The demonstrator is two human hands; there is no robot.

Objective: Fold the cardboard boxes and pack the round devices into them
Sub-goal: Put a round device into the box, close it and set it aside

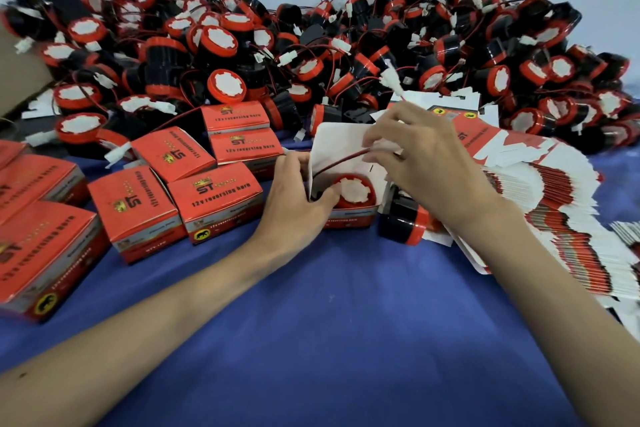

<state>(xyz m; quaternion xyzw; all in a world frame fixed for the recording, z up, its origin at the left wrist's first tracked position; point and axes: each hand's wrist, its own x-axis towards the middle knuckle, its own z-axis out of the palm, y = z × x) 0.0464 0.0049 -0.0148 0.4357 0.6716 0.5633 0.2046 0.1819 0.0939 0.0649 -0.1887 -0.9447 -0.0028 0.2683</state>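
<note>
An open red cardboard box (349,215) stands on the blue cloth at centre, its white lid flap (337,142) raised. Inside sits a round red-and-black device (355,192), white face up. My left hand (298,198) grips the box's left side, thumb on the device's rim. My right hand (419,152) pinches the device's red and black wire (341,161) above the box. Another round device (403,224) lies on its side just right of the box, partly under my right wrist.
A large heap of round devices (311,45) with wires fills the back. Several closed red boxes (166,194) stand at the left. A fanned stack of flat unfolded boxes (568,211) lies at the right. Blue cloth (329,305) covers the near table.
</note>
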